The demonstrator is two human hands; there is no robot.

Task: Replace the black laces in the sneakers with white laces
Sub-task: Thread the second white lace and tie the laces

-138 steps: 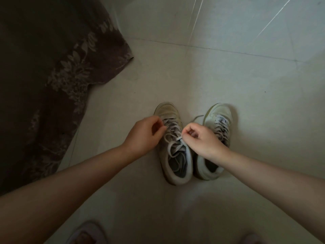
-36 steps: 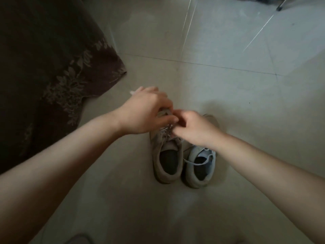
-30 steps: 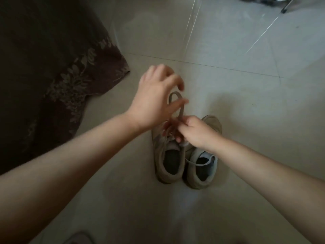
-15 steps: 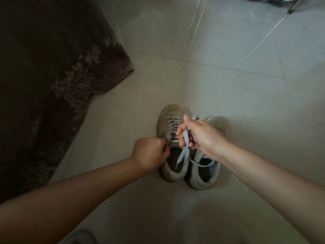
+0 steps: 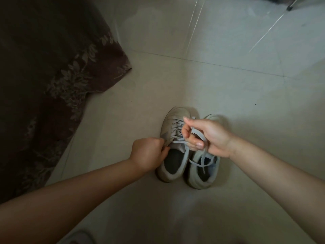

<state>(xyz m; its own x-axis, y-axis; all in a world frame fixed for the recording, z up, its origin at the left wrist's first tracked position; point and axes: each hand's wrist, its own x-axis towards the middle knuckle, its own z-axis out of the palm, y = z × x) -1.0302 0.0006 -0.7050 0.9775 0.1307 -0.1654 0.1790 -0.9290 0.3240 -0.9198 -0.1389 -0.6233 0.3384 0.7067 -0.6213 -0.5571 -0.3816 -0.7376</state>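
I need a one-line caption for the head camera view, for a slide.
Right hand holds a white lace above the left sneaker; left hand grips its collar.

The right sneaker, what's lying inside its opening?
A loose white lace trails across the opening of the right sneaker, running up to the right hand. The dark lining shows beneath; the toe end is hidden by that hand.

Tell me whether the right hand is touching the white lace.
Touching: in the head view the right hand has its fingers curled around the white lace.
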